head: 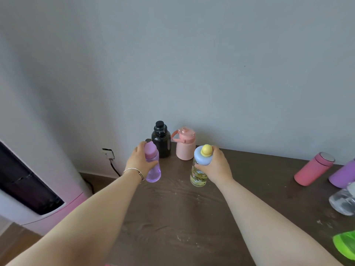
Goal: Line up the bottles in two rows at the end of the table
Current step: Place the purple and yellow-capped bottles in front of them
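A black bottle (pixel 161 140) and a pale pink bottle (pixel 185 144) with a handle stand side by side at the far end of the dark wooden table (pixel 172 217), against the wall. My left hand (pixel 139 162) grips a clear purple bottle (pixel 153 169) just in front of the black one. My right hand (pixel 217 166) grips a clear yellowish patterned bottle (pixel 197 175) with a blue lid and yellow knob, in front of the pink one. Both held bottles are upright, at or just above the tabletop.
At the right lie a pink flask (pixel 313 169) and a purple flask (pixel 343 174) on their sides, with a clear bottle (pixel 343 202) and a green thing (pixel 345 244) nearer me. A white and pink appliance (pixel 28 189) stands left of the table, with a wall socket (pixel 108 153) behind.
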The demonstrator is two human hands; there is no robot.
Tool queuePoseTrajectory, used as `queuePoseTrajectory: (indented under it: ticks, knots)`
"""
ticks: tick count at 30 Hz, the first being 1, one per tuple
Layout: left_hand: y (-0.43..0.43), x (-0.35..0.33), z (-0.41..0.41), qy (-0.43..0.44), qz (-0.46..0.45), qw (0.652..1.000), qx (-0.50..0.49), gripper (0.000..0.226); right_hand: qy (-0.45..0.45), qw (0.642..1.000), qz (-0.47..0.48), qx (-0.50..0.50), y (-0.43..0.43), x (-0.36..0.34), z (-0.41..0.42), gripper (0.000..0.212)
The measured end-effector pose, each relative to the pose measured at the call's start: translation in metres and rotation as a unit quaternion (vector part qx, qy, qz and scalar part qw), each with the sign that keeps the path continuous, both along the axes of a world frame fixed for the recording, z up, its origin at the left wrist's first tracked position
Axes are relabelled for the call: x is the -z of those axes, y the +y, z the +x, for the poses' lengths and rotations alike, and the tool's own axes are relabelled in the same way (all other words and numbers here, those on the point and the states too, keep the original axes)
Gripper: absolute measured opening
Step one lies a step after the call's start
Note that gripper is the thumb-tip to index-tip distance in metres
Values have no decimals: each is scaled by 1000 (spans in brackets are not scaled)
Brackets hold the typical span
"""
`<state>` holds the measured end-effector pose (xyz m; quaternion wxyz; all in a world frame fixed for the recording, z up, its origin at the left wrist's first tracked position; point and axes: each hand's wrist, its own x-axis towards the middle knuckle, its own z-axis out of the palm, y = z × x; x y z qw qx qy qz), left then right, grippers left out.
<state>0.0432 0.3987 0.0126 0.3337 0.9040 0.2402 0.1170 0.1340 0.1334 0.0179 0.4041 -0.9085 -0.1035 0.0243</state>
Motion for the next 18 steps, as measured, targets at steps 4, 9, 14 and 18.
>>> queuePoseTrajectory:
  ticks: [4, 9, 14, 18]
  knots:
    - [34, 10, 12, 16, -9, 999, 39, 75, 4, 1000, -1, 30, 33, 9, -6, 76]
    - [56, 16, 32, 13, -18, 996, 82, 74, 1, 998, -1, 55, 59, 15, -2, 76]
    - [62, 31, 53, 23, -37, 995, 94, 79, 4, 998, -18, 65, 74, 30, 15, 79]
    - [60, 41, 65, 28, -40, 994, 100, 82, 7, 998, -20, 58, 79, 43, 27, 81]
